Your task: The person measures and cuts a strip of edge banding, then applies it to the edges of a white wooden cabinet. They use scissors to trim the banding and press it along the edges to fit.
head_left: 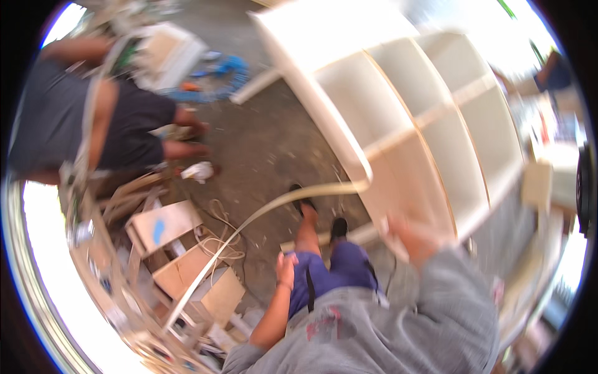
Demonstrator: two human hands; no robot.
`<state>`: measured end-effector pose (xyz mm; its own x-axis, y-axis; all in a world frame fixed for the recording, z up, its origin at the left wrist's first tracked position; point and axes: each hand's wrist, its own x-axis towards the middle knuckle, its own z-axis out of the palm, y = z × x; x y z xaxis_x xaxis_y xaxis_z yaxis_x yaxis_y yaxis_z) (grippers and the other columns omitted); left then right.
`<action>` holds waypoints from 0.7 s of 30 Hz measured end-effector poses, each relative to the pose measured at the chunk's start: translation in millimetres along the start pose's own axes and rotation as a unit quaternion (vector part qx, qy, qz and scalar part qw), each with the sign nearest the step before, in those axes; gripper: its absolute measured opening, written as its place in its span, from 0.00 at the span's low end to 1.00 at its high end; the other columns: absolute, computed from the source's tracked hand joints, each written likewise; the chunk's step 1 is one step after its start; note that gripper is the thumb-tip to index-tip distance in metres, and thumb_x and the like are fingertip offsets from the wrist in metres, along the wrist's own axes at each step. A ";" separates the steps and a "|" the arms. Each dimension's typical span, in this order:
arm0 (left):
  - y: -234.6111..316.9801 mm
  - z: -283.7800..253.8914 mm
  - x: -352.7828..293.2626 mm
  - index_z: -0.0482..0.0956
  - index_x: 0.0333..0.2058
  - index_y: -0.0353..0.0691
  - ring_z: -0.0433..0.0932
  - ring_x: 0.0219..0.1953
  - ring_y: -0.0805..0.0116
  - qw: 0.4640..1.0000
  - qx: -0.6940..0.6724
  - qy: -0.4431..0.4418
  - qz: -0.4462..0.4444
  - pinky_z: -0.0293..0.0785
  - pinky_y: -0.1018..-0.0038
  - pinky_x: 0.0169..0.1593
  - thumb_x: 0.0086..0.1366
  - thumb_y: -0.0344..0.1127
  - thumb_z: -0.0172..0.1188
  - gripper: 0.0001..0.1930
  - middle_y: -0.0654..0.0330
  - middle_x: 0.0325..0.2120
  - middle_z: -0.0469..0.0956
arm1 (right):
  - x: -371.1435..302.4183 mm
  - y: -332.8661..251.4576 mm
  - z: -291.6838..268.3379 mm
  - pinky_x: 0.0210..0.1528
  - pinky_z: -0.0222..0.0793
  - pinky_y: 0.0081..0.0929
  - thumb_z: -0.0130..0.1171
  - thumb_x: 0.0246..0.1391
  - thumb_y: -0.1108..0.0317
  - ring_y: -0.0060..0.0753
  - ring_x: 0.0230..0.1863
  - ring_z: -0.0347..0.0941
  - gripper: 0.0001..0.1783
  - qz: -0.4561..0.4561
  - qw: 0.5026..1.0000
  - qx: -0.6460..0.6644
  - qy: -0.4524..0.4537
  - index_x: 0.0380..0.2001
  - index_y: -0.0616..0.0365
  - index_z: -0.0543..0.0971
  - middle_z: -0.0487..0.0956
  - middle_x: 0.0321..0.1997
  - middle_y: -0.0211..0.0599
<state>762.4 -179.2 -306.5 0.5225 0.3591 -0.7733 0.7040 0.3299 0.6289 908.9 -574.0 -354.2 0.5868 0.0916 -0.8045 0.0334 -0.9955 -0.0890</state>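
Note:
A large pale shelf unit with several open compartments stands tilted in the view, ahead and to the right. My right hand, smeared by motion, grips its near lower edge; the thumb lies on the panel and the other fingers are mostly hidden. From the unit's near left corner a long, thin, cream edging strip hangs loose and curves down to the lower left. My left hand is beside my left thigh with its fingers curled, and no object shows in it. The strip passes beyond that hand without touching it.
At the left a person in dark clothes bends over. Wooden boxes and offcuts are piled at the lower left, beside a coiled cable. A blue coiled hose lies on the concrete floor. Another person is at the far right.

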 end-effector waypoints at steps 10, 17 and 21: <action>27.4 -15.5 -156.0 0.55 0.63 0.32 0.77 0.42 0.72 0.996 -0.034 0.019 0.085 0.70 0.78 0.39 0.64 0.45 0.57 0.35 0.58 0.44 0.78 | -134.7 -32.3 7.3 0.53 0.69 0.42 0.68 0.39 0.50 0.58 0.52 0.73 0.48 -0.058 0.959 0.260 0.101 0.59 0.64 0.59 0.76 0.49 0.60; 88.6 22.1 -212.3 0.59 0.61 0.31 0.75 0.45 0.69 0.979 0.007 -0.037 0.200 0.71 0.76 0.46 0.66 0.51 0.56 0.35 0.52 0.48 0.75 | -211.1 -158.0 -90.0 0.51 0.69 0.38 0.70 0.42 0.53 0.48 0.54 0.71 0.42 -0.397 0.886 0.186 0.150 0.56 0.64 0.66 0.72 0.54 0.54; 107.5 17.7 -233.6 0.64 0.59 0.33 0.76 0.43 0.68 0.945 -0.081 -0.015 0.315 0.71 0.75 0.48 0.66 0.53 0.54 0.32 0.50 0.51 0.73 | -270.2 -242.9 -100.0 0.52 0.68 0.35 0.68 0.44 0.59 0.47 0.55 0.68 0.42 -0.518 0.836 0.178 0.035 0.59 0.67 0.63 0.65 0.59 0.51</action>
<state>724.5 -243.0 -59.7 0.8290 0.5049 -0.2406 0.1655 0.1894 0.9679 823.1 -359.5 -56.4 0.4381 0.8861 -0.1516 0.3183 -0.3106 -0.8957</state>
